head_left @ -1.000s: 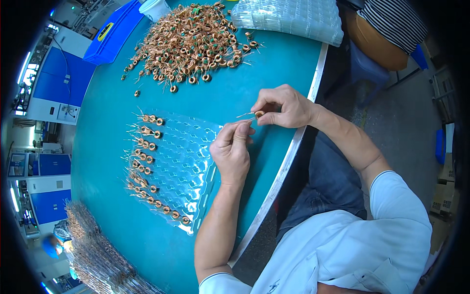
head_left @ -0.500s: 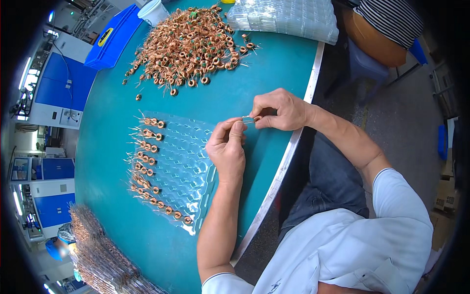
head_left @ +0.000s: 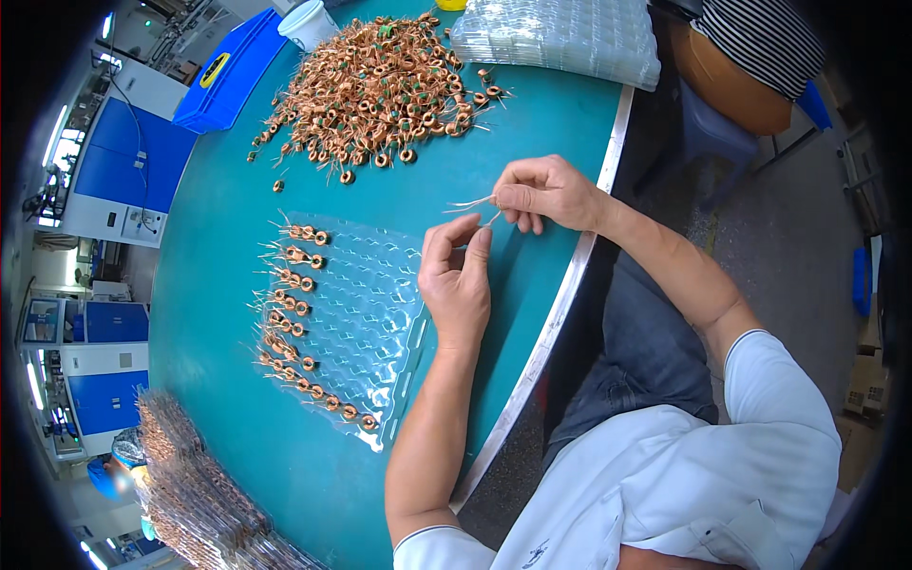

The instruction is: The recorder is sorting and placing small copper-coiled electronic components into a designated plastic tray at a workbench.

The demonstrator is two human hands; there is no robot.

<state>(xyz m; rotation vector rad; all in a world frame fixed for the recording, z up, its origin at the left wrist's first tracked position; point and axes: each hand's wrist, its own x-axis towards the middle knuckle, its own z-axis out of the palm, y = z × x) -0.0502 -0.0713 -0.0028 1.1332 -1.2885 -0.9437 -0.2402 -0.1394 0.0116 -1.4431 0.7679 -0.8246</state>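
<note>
My right hand (head_left: 549, 193) is closed in a pinch on a small copper-wire coil, whose ring is mostly hidden by the fingers. Its thin wire leads (head_left: 469, 204) stick out to the left, and one bends down toward my left thumb. Just below, my left hand (head_left: 458, 280) has its thumb and forefinger apart, close to that lead. Left of my hands lies a clear plastic blister tray (head_left: 366, 285) on the green table. Copper ring coils (head_left: 302, 283) with leads outward fill its left side and run along its lower edge.
A big heap of loose coils (head_left: 380, 90) covers the far table, beside a stack of clear trays (head_left: 556, 43). A blue bin (head_left: 228, 81) and white bucket (head_left: 306, 24) stand far left. Filled trays (head_left: 204, 489) pile up near left. Another person (head_left: 750, 47) sits far right.
My left fingers have parted and come away from the coil's leads. My right hand has turned and risen slightly, so the leads now point left above my left hand.
</note>
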